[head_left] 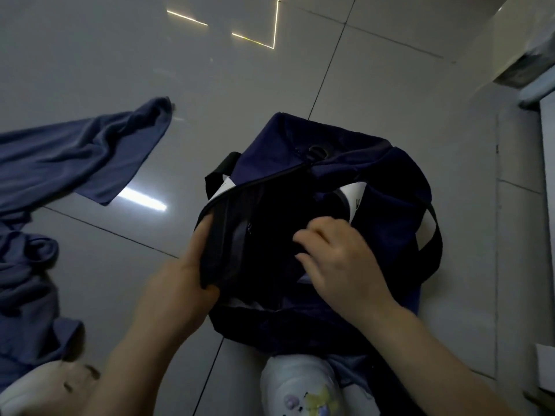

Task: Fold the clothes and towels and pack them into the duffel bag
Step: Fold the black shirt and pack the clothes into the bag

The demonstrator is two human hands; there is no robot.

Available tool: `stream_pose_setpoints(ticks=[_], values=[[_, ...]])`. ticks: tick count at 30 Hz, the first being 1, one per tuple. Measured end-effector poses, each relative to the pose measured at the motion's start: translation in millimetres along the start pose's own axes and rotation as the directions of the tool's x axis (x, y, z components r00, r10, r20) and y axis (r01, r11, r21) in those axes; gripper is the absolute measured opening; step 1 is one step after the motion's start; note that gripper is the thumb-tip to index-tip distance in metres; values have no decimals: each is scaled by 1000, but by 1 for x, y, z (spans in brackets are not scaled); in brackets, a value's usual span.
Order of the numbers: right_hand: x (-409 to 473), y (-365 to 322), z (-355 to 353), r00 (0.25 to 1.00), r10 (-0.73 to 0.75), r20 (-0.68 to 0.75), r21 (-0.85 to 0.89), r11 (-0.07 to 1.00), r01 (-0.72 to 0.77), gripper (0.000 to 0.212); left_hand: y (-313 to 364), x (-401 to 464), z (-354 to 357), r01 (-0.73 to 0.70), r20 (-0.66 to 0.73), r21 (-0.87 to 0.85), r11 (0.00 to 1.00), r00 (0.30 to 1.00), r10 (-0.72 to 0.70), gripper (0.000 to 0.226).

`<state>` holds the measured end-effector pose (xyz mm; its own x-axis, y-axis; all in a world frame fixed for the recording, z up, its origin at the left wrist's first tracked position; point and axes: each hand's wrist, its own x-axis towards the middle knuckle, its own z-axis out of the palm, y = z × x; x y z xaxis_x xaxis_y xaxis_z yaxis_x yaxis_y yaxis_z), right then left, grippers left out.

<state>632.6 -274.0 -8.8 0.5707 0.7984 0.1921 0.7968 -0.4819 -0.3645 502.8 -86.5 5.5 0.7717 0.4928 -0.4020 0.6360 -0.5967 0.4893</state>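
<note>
From the head view, the duffel bag (330,187) sits on the tiled floor (120,70) just ahead of the knees. The left hand (186,271) grips the near zipper edge, likely to hold the mouth wide, while the right hand (339,259), fingers curled, reaches into the dark opening; what it holds, I cannot tell. 1 unfolded blue garment (60,163) lies well apart on bare floor to the left.

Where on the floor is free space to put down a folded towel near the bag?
Bare tiles lie between the blue cloth and the duffel bag, and beyond the bag toward the far wall. Crowded: the left edge, covered by cloth, and the bag's mouth, where the left hand and right hand work.
</note>
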Motion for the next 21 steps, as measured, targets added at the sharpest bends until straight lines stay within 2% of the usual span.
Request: stream_pose_setpoints(ticks=[1,2,4,5,6,9,11,12,14,15,16,17,19,21], values=[[10,0,4,983,-74,166,30,997,70,23,-1,-3,4,8,-4,4,1000,1000,-8,107],[19,0,9,917,-102,386,73,994,80,27,-2,-5,8,11,-19,4,1000,1000,-11,105],[30,5,24,654,-77,752,57,997,51,40,-7,-7,17,22,-58,-24,999,998,-24,101],[34,6,32,546,-52,836,19,998,66,46,-10,-6,21,27,-69,-43,999,997,-30,101],[37,6,38,505,-48,862,-2,995,97,48,-13,-5,23,34,-67,-61,998,997,-38,101],[42,-4,52,475,-89,875,-32,970,242,48,-18,1,25,74,-23,-134,988,997,-78,104],[41,-7,57,459,-94,883,-43,959,279,45,-19,2,22,76,4,-207,975,997,-77,105],[40,-5,59,509,-63,859,-67,970,234,42,-19,2,19,70,14,-229,971,998,-68,105],[40,0,61,661,51,749,-129,989,71,41,-19,1,11,52,42,-242,969,998,-43,105],[40,1,62,713,96,694,-155,988,18,43,-17,0,7,42,60,-245,968,998,-29,106],[39,0,65,732,116,671,-167,986,-3,47,-15,-2,2,35,75,-253,967,997,-17,106],[38,-1,66,725,109,681,-146,989,-12,56,-13,-3,-1,35,87,-257,966,996,-13,107],[35,-6,67,662,100,743,-32,993,-114,81,-9,-5,-8,51,105,-275,960,994,-23,106],[34,-13,67,619,121,776,-39,989,-144,92,-10,-6,-12,82,112,-334,939,993,-47,105]])
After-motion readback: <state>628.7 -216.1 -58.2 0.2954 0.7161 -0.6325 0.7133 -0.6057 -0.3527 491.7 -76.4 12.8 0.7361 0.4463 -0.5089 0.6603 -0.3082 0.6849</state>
